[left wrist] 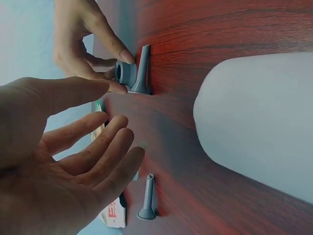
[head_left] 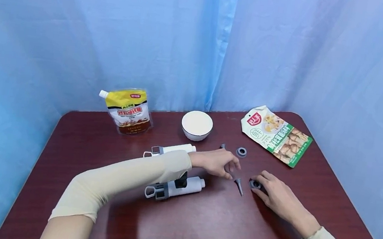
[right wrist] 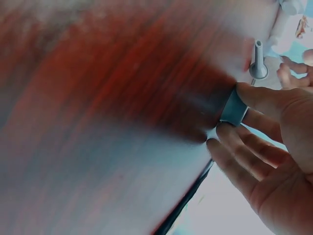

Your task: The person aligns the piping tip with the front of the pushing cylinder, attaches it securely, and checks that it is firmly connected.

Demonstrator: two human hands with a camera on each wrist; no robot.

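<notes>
My right hand (head_left: pixel 276 194) pinches a grey ring-shaped cap (head_left: pixel 255 185) between thumb and fingers, at the table surface. Just left of it a grey tapered nozzle (head_left: pixel 238 186) lies on the table; in the left wrist view this nozzle (left wrist: pixel 141 73) is right beside the cap. Over the table, my left hand (head_left: pixel 217 162) has loosely bent fingers with nothing between them. Behind that hand are a second nozzle (head_left: pixel 222 146) and a second ring cap (head_left: pixel 241 152). In the right wrist view the thumb and fingertips grip the cap's side (right wrist: pixel 234 108).
Two white tubes with grey handled ends, a near one (head_left: pixel 187 185) and a far one (head_left: pixel 179 148), lie partly beneath the left forearm. A white bowl (head_left: pixel 196 126), a spouted pouch (head_left: pixel 130 112) and a green-white food packet (head_left: pixel 276 136) are along the back. Curtains (head_left: pixel 144 31) surround the table.
</notes>
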